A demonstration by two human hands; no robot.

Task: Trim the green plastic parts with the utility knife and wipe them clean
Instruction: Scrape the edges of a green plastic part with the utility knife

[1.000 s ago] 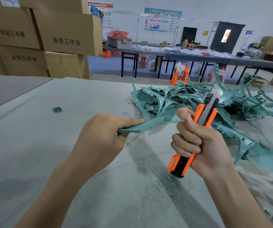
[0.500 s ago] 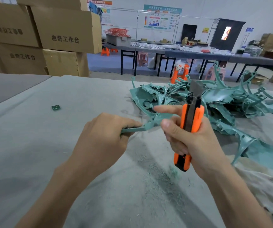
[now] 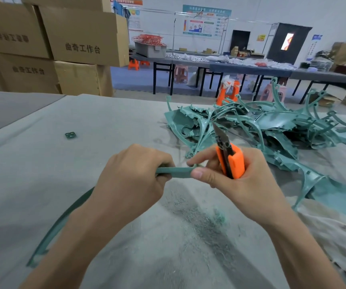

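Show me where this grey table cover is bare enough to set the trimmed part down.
Bare: the stretch of grey table cover left of the left hand, around the small green square piece, and the far strip between that piece and the pile of green parts. Crowded: the right side under the pile, and shavings litter the cover between the forearms.

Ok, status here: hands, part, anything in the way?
Left hand grips green part. Right hand holds utility knife, blade up, thumb on part. Parts pile beyond the hands, not blocking.
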